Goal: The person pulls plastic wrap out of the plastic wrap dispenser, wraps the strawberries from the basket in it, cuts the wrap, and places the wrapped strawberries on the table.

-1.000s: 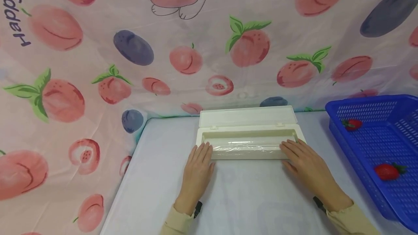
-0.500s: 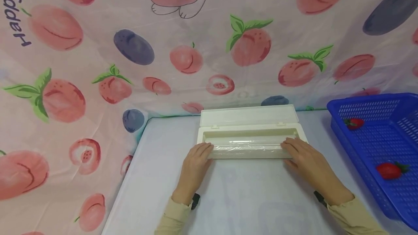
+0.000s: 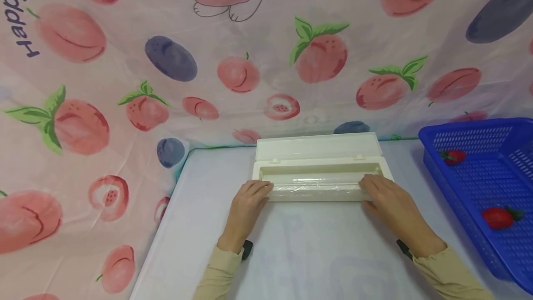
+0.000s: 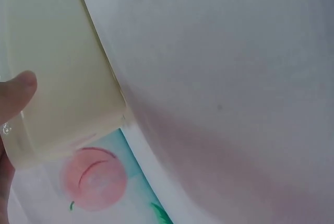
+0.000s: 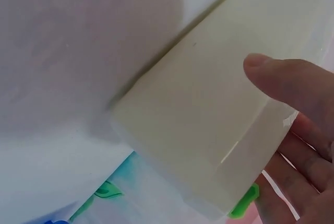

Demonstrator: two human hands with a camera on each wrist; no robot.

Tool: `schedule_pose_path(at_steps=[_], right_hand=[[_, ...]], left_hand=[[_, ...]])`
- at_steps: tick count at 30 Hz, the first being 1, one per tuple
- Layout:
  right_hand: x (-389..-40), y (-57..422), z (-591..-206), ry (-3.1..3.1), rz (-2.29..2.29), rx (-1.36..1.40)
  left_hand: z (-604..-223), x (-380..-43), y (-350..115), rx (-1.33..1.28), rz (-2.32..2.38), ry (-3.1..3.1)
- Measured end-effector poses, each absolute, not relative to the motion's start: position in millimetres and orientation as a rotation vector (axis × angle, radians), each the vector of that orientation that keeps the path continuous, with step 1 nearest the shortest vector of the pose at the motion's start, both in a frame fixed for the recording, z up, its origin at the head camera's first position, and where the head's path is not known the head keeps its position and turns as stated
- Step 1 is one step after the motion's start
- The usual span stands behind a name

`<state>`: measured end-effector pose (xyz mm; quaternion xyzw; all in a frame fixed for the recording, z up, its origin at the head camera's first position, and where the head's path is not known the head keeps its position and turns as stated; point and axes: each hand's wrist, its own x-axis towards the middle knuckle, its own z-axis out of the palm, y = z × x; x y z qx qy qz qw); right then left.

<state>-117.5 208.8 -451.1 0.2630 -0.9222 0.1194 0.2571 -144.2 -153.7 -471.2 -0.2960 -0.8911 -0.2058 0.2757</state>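
Note:
A cream cling film dispenser (image 3: pixel 316 194) stands on the table with its white lid (image 3: pixel 318 147) tipped back. Clear film lies over its front edge, and a roll (image 3: pixel 312 178) shows in the trough. At the left front corner, my left hand (image 3: pixel 245 205) holds the dispenser, fingers over the top edge. Its thumb (image 4: pixel 23 85) lies on the front wall in the left wrist view. My right hand (image 3: pixel 389 205) grips the right front corner likewise. In the right wrist view its thumb (image 5: pixel 266 70) is on the front wall and the other fingers are beyond the upper edge.
To the right stands a blue perforated basket (image 3: pixel 462 226), in which a strawberry (image 3: pixel 501 217) and another strawberry (image 3: pixel 454 156) lie. A fruit-printed cloth (image 3: pixel 250 50) hangs behind and left of the white table (image 3: pixel 300 253).
Both hands stay at the dispenser's front corners. The left hand's fingers have bent more over the edge, and its wrist has shifted slightly left. The right hand's fingers have also curled a little.

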Motion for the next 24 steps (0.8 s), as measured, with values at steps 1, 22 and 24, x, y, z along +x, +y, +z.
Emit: schedule_pose_path(at_steps=[1,22,24], right_hand=[[-117.6,208.8,-451.3,-2.5,0.328,0.714],[-118.7,216.5,-452.5,-2.413,0.412,0.749],[-118.5,218.2,-452.8,-2.4,0.425,0.754]], left_hand=[[-470.7,-144.5,-153.9,-0.798,-0.554,-2.391],[-465.6,-148.4,-158.3,-0.806,-0.643,-2.363],[-466.6,-149.3,-158.8,-0.8,-0.658,-2.36]])
